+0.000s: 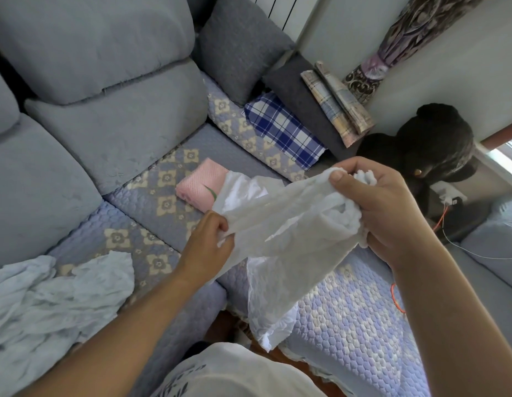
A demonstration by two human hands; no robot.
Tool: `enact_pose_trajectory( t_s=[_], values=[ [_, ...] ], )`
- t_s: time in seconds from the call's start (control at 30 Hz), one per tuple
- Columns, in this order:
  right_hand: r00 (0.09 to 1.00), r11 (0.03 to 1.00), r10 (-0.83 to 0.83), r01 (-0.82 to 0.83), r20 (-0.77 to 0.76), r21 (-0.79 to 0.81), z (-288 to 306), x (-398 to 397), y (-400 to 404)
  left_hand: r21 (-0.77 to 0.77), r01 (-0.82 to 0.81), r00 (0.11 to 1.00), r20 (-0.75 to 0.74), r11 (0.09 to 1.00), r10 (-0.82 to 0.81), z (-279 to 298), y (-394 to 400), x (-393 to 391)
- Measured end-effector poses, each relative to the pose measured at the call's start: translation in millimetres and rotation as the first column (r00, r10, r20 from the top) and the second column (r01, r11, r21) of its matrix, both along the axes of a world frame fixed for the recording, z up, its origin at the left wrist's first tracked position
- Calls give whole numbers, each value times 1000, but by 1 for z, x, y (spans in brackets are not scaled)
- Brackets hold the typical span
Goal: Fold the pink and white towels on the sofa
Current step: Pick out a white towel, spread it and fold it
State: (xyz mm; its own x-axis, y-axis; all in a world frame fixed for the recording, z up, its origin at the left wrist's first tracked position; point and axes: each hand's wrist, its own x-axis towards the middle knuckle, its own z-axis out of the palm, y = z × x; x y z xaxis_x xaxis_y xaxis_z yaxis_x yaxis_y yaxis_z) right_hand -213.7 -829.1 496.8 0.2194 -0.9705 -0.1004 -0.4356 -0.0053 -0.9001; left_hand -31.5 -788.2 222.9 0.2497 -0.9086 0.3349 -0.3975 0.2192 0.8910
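The pink towel [198,187] lies folded on the sofa [151,179], while both hands' fingers [217,224] clamp the unfolded white towel [286,224].

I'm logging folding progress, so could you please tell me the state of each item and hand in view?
White towel: unfolded, held up above the sofa by both hands.
Pink towel: folded, lying on the sofa.
Pale blue cloth: crumpled on the sofa.
Plaid cloth: folded.
Left hand: pinching the white towel's edge.
Right hand: gripping its bunched end.
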Motion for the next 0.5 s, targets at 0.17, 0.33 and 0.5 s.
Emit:
enact_pose_trajectory(
  t_s=[0.17, 0.33, 0.5],
  values=[
    [1000, 1000, -21, 21, 3, -10, 1, -7, -2, -15, 71, 942, 331, 997, -62, -3, 4, 23],
    [998, 998, -56, 56, -24, -9, -1, -14, -2, -56, 95, 829, 558, 994, -48, -18, 7, 56],
    [999, 999, -40, 39, -33, -3, -5, -12, 0, 184, 40, 921, 375, 982, -108, -21, 12, 58]
  ],
)
